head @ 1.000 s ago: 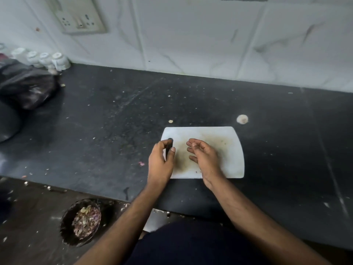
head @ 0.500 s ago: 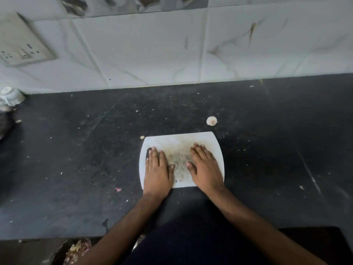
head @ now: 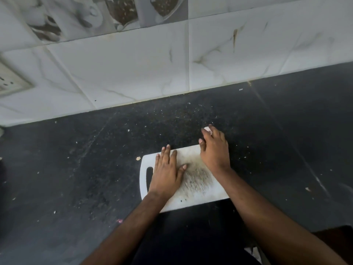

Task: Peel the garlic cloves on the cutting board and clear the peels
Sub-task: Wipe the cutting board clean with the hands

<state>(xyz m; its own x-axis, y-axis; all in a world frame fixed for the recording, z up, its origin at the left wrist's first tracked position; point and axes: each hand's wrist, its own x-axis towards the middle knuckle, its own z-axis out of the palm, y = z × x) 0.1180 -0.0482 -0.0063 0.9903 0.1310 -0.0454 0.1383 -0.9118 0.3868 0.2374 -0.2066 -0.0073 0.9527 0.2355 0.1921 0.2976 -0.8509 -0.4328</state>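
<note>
Cutting board (head: 208, 196): white, with a handle slot at its left end, lying flat on the dark desk (head: 76, 169); its middle is stained and scored. No whole garlic clove and no loose peel shows on its bare surface.

Left hand (head: 168, 173): rests palm down on the left half of the board, fingers straight and together, holding nothing.

Right hand (head: 214, 148): reaches past the far right corner of the board, fingers bent over a small pale piece (head: 207, 129) on the desk just beyond that corner. Whether it is a clove or a peel cannot be told, nor whether the fingers already pinch it or only touch it.

Scraps: a tan fragment (head: 138, 158) just beyond the far left corner of the board; fine pale flecks scattered on the desk around the board.

Progress, judged: peeling looks finished or nearly so; clearing is under way, with the pale piece and the stray scraps left.
</note>
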